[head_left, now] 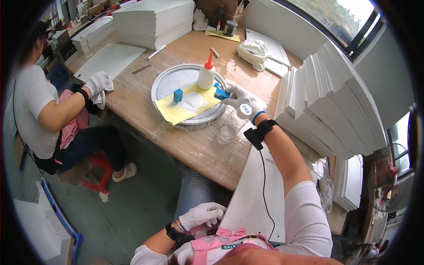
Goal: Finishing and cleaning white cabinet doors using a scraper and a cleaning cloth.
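Note:
My right hand (pixel 240 99), in a white glove, reaches over the table and pinches a small blue block (pixel 221 94) at the right rim of a round grey lid (pixel 159 79). On the lid lies a yellow sheet (pixel 172 115) bearing a white paste-like heap (pixel 193 100) and a second blue block (pixel 178 96). Behind them stands a white squeeze bottle (pixel 206 77) with a red nozzle. A clear bottle (pixel 229 128) with a white cap is just below my right wrist. Low in the view, my gloved left hand (pixel 203 215) is curled at the left edge of a white panel (pixel 256 194).
Tall stacks of white panels stand at the back left (pixel 152 24) and along the right (pixel 331 97). A crumpled white plastic bag (pixel 254 54) and a dark jar (pixel 230 28) sit toward the back. At the left, a co-worker (pixel 39 106) sits on a red stool (pixel 99 170), holding a cloth.

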{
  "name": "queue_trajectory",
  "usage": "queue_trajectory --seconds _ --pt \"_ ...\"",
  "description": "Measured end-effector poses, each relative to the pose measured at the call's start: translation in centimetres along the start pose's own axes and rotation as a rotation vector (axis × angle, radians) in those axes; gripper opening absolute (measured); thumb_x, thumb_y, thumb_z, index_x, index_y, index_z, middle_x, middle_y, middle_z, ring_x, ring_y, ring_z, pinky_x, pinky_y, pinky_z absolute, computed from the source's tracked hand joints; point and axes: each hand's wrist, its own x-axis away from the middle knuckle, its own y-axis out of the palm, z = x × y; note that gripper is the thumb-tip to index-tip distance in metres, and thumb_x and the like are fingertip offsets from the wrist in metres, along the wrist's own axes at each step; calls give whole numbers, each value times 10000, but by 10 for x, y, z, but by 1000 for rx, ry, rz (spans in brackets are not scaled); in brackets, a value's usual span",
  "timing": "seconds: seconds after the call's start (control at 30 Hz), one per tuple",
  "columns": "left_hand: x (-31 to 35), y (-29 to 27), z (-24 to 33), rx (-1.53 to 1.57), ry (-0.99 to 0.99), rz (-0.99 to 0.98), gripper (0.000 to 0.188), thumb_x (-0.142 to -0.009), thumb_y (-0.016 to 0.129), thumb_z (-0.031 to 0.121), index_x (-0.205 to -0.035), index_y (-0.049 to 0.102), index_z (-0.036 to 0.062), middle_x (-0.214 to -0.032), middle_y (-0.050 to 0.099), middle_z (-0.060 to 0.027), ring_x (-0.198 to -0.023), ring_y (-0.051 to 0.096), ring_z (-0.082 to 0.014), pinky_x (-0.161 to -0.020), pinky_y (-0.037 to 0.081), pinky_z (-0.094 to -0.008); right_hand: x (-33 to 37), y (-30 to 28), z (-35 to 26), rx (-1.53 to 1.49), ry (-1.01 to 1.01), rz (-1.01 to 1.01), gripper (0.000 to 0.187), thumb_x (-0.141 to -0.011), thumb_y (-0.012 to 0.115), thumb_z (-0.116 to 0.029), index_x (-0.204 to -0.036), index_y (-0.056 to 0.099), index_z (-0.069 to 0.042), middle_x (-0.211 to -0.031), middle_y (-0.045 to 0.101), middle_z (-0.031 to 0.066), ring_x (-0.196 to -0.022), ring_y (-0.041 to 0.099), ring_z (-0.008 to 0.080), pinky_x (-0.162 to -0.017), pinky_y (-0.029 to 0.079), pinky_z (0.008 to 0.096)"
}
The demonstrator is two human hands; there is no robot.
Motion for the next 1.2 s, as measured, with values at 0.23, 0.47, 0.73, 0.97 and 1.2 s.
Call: queue_trajectory --seconds 0.23,0.47,0.73,0.97,1.2 --pt "6 -1 9 53 6 -23 525 -978 581 346 -1320 515 -47 -979 639 7 -711 483 -32 -648 446 -175 -23 8 2 53 26 -74 586 -785 776 -261 -1310 583 -89 -1133 670 161 -1028 647 275 -918 494 354" --pt "1 2 15 -9 28 -19 493 -977 564 339 -1320 518 -13 -963 629 -6 -718 535 -51 -613 489 -195 39 -42 30 -69 169 46 600 -842 731 -321 -1339 553 -36 -1074 694 130 -937 648 193 -852 505 305" --pt "-10 -3 -8 156 153 -58 617 -997 519 432 -1339 441 -76 -1087 641 -129 -847 647 -151 -732 557 -266 259 -139 9 -748 334 93 338 -995 531 -173 -1228 576 69 -909 599 48 -760 537 95 -646 460 214" --pt "-24 21 2 126 150 59 576 -1049 360 436 -1332 475 -53 -1230 618 -169 -1084 629 -231 -925 515 -349 480 -161 63 -1147 343 373 300 -999 522 -192 -1166 587 48 -897 621 60 -762 576 105 -620 488 238" --pt "-31 39 -6 209 165 80 553 -1041 396 416 -1373 431 -24 -1328 559 -154 -1198 576 -291 -1002 491 -396 626 -77 112 -1103 781 715 247 -954 598 -229 -1076 643 -19 -839 639 43 -693 599 125 -597 512 263"
